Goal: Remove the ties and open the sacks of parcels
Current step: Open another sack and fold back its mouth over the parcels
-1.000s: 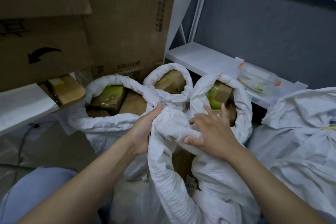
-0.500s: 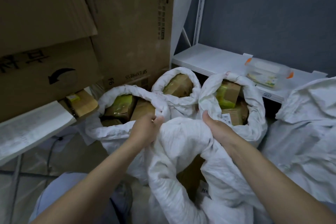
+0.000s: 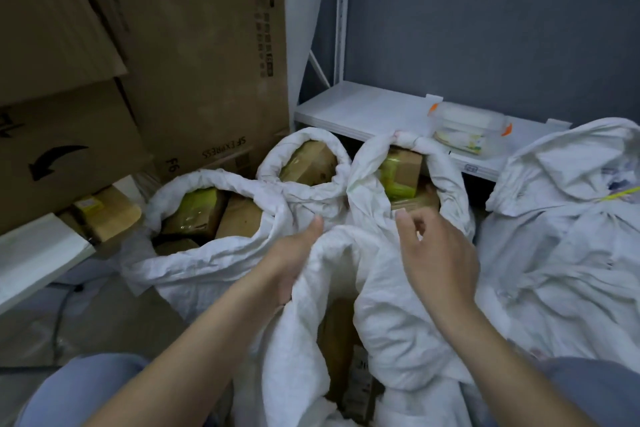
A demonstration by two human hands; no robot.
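A white woven sack point(image 3: 388, 308) stands open right in front of me, brown parcels point(image 3: 341, 340) showing in its mouth. My left hand point(image 3: 292, 260) grips the left side of its rolled rim, thumb on top. Just above the right side of the rim hovers my right hand point(image 3: 438, 253), fingers loosely curled and holding nothing. Behind stand three open sacks with rolled rims: a left sack point(image 3: 207, 253), a middle sack point(image 3: 304, 142) and a right sack point(image 3: 446, 180), all filled with parcels. A closed, crumpled sack point(image 3: 561, 236) lies at the right.
Large cardboard boxes point(image 3: 194, 55) stack up at the left. A white metal shelf point(image 3: 367, 111) runs behind the sacks, carrying a clear lidded container point(image 3: 467, 132). A white board point(image 3: 31, 250) juts in at the left. My knees show at the bottom corners.
My right hand let go of the sack's rim and lifted off it. My left hand keeps its hold. The near sack's mouth is spread wider.
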